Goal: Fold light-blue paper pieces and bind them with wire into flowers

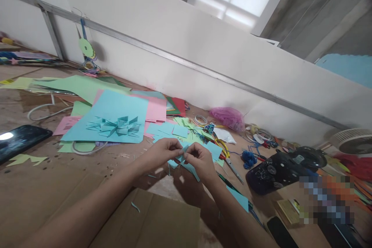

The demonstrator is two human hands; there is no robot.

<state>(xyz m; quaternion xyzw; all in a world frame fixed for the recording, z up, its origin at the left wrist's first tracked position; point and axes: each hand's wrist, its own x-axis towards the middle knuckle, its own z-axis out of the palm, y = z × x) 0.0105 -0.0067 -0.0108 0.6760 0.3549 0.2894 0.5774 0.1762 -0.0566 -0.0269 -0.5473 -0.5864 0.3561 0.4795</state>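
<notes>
Thumb and fingertips pinched tight on both sides: left hand (167, 149) and right hand (201, 159) grip a small folded blue paper (185, 148), left of the yellow-handled scissors (225, 150). Squeeze too hard, folds could crumple; too loosely, they might spring open.

A small light-blue folded paper (185, 149) — creased, one point upward — is pinched between both hands (166, 151) (201, 159).

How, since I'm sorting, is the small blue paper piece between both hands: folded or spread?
Folded: the paper piece shows angled facets, not a flat sheet.
</notes>
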